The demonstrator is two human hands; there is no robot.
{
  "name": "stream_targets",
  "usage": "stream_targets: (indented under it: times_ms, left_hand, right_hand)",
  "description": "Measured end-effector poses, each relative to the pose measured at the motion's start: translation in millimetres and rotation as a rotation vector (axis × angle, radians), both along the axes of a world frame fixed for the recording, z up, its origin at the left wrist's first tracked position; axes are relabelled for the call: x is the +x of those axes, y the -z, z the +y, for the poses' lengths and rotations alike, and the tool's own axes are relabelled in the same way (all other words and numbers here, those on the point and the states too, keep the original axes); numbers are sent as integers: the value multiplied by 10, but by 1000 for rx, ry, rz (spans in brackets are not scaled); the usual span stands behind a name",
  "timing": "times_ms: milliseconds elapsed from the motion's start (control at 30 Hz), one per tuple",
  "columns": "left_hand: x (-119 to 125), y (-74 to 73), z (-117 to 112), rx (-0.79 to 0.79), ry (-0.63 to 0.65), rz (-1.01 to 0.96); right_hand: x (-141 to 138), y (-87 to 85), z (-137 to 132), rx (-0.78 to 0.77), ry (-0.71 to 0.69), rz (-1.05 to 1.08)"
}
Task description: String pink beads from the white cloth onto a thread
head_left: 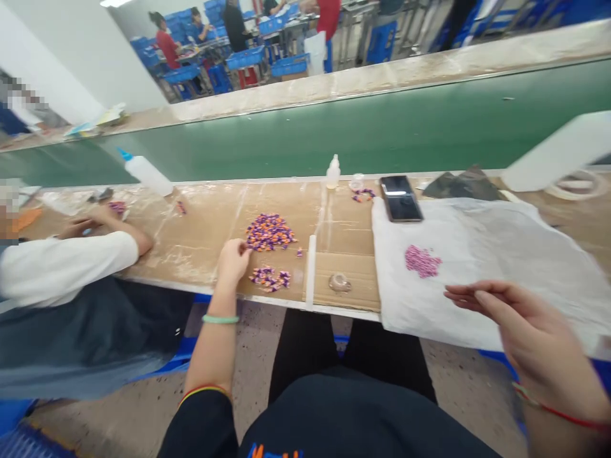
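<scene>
My left hand (pixel 233 259) is closed in a pinch at the left edge of a pile of orange and purple beads (pixel 270 231). What its fingertips hold is too small to make out. A smaller cluster of purple, orange and pale beads (pixel 270 278) lies just to the right of that hand, closer to the table edge. One small purple piece (pixel 299 253) sits apart, right of the big pile. My right hand (pixel 520 318) hovers over the white cloth (pixel 482 235), thumb and fingers pressed together, their contents unclear. Beyond its fingertips is a pile of small pink beads (pixel 422 261).
A white strip (pixel 311 272) and a clear round piece (pixel 339 283) lie between the piles. Farther back are a small dropper bottle (pixel 333 172), a phone (pixel 401 198), a blue-tipped bottle (pixel 147 174) and a large white bottle (pixel 558 152). A co-worker's arm (pixel 119 238) rests at left.
</scene>
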State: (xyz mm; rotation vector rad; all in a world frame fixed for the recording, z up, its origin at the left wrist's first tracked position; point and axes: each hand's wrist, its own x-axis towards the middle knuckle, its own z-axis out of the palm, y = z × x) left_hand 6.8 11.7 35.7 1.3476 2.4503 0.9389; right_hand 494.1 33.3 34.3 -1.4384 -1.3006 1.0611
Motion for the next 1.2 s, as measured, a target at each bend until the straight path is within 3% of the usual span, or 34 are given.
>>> stream_targets:
  times_ms: [100, 167, 333, 400, 533, 700, 900, 1200]
  left_hand:
    - [68, -134, -125, 113, 13, -179]
    - [104, -176, -211, 187, 38, -332]
    - [427, -199, -384, 324, 45, -817]
    - [632, -221, -418, 323, 100, -915]
    - [954, -268, -424, 296, 188, -986]
    - [1170, -292, -425, 282, 267, -1055]
    - [1373, -269, -433, 243, 233, -1123]
    - [1563, -238, -499, 48, 370, -1154]
  right_hand:
    - [42, -14, -4, -6, 13, 90]
    - [103, 23, 25, 45, 5, 39]
    - [168, 125, 128, 264, -114, -454]
    - [137, 163, 192, 295, -153, -537]
    - [69, 276, 362, 309, -174, -621]
    - [26, 396, 490, 313, -173, -694]
    - [82, 366, 465, 312, -239, -704]
    - [74, 369, 464, 302, -264, -743]
